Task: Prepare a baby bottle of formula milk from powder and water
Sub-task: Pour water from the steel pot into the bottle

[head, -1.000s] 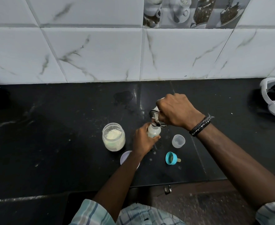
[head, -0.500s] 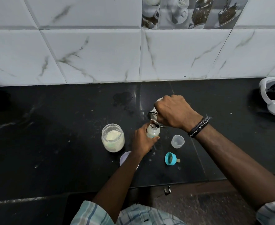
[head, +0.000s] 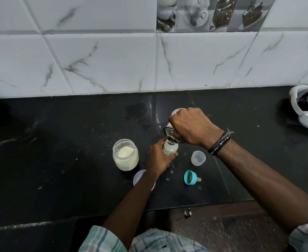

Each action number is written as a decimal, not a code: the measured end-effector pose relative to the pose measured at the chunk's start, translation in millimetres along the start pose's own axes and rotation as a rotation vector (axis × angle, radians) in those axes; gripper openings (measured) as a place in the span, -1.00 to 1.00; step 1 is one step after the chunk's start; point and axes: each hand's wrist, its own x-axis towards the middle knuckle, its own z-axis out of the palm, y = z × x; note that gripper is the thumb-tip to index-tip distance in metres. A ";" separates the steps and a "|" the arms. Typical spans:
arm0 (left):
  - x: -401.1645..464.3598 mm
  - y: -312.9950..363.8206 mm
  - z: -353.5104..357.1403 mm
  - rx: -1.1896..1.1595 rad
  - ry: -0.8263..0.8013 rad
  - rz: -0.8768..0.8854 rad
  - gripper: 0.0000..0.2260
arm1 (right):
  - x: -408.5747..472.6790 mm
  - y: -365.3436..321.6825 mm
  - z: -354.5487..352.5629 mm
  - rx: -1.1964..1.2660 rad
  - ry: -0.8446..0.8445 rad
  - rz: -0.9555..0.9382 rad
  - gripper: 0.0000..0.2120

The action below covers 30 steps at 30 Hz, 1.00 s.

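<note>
Black stone counter under a white marble-look tiled wall.

The tiled wall fills the upper half, its pale squares veined grey and set with dark grout lines; at 1 o'clock sits a decorative tile printed with cups and cakes. The countertop below is glossy black, dusted with pale specks and streaks, with a faint wet patch near 12 o'clock. At 5 o'clock the brownish floor shows past the counter edge. Light is soft and even.

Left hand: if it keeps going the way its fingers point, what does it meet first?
The left hand already grips the baby bottle. Straight on, up and right in frame, the right hand with its tilted steel flask comes next, though depth is unclear.
</note>
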 end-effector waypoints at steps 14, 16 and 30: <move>0.7 -2.0 0.2 0.002 -0.001 0.006 -0.51 | 1.1 -2.8 1.2 -0.009 0.000 0.023 -0.77; 0.7 -2.3 0.2 0.000 0.001 0.008 -0.51 | 0.7 -3.3 1.0 -0.011 -0.002 0.024 -0.76; -0.4 -1.2 -0.1 -0.010 0.006 0.012 -0.49 | -0.5 -0.2 -4.4 0.022 -0.028 0.032 -0.83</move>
